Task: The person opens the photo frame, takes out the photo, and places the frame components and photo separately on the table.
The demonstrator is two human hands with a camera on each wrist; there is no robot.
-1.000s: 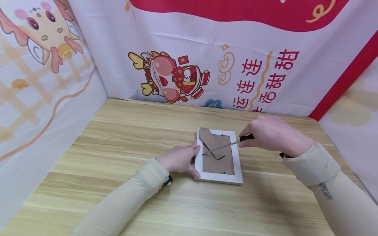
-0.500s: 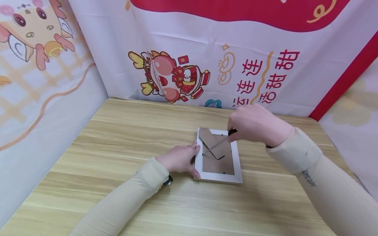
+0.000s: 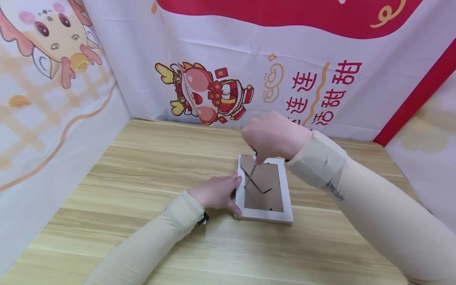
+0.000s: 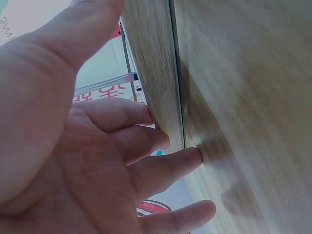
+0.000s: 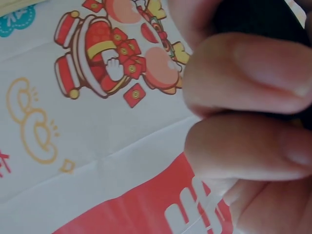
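White picture frame (image 3: 266,213) is laid back side up on the wooden table (image 3: 142,178), a bit short of the 12 o'clock edge, with loads of tabletop left over toward 9. Its 9 o'clock edge is braced by the left hand (image 3: 217,192), fingers pretty straight and spread. A screwdriver-looking tool (image 3: 251,175) is gripped in the right hand (image 3: 272,136), up around the frame's 12, tip held at the inner rim near 9; actual contact can't be made out.
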